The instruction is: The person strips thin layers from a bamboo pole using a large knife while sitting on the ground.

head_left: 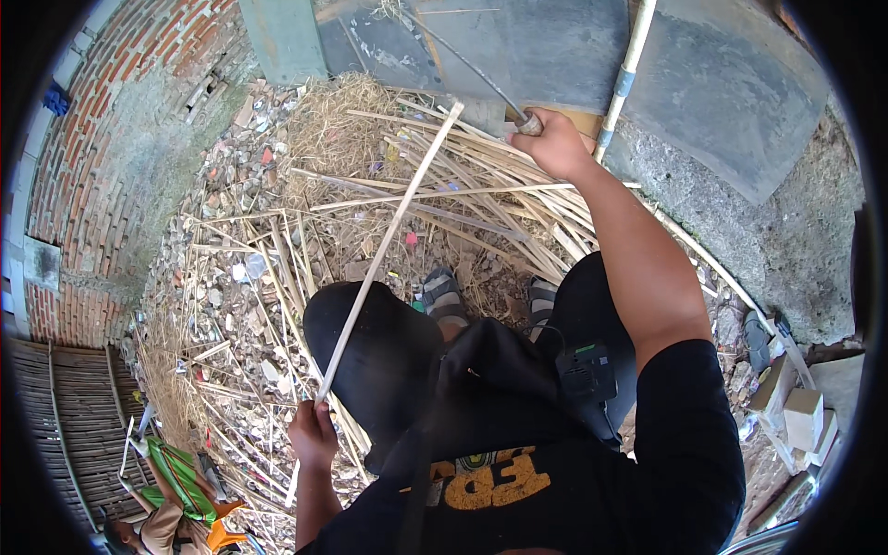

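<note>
My left hand (314,433) is closed around the lower part of a long, pale bamboo strip (389,236). The strip slants up and away to the right, passing over my left knee. At the far right of centre, my right hand (555,146) grips the handle end of a long, thin, dark metal tool (472,67). Its shaft points up and to the left, toward a wisp of pale fibre near the top edge. Whether it is a blade or a rod I cannot tell. The strip and the tool are apart from each other.
Many loose bamboo strips (453,194) lie over rubble between my feet and the grey sheets (555,55). A heap of shavings (338,129) lies beyond. An upright pole (632,69) stands near my right hand. Another person (166,518) sits at the lower left.
</note>
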A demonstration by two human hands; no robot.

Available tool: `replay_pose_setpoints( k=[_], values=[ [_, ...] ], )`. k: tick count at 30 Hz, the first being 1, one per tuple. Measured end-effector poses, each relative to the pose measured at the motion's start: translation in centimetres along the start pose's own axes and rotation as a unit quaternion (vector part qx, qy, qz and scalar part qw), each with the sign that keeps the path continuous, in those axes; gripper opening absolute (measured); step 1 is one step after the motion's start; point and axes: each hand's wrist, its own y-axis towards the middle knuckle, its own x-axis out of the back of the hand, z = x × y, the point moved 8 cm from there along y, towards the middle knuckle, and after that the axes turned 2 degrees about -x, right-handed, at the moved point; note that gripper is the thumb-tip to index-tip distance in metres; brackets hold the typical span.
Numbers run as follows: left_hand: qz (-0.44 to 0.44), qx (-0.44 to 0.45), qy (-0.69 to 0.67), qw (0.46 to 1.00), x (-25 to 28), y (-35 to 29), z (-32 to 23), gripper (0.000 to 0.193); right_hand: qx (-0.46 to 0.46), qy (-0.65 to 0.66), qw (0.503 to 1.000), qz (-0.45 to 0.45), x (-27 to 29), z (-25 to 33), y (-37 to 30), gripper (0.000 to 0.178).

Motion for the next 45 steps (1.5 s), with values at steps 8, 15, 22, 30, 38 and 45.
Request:
replay_pose_setpoints(
  k=[8,15,22,30,38,45],
  values=[
    [0.002,0.017,-0.023,1.000,0.1,1.5,-2.4,0.020,0.145,-0.035,0.986,0.072,-2.9,2.7,-1.2,0.037],
    [0.044,0.043,-0.061,0.996,-0.6,2.4,-3.9,0.026,0.133,-0.064,0.979,0.140,-5.0,3.0,-2.0,0.025],
    [0.064,0.035,-0.105,0.992,-0.5,2.4,-4.2,0.028,0.243,-0.118,0.954,0.129,-6.0,5.0,-3.7,0.021],
    [0.086,0.034,-0.111,0.990,-0.4,2.4,-4.5,0.024,0.243,-0.192,0.936,0.165,-7.5,6.0,-4.8,0.021],
    [0.095,0.046,-0.089,0.990,1.1,-0.4,-0.8,0.017,0.223,-0.195,0.939,0.175,-7.4,4.8,-3.9,0.021],
    [0.020,0.008,0.016,1.000,2.6,-5.3,3.2,0.033,0.201,-0.182,0.949,0.161,-6.9,3.4,-2.7,0.024]
  ],
)
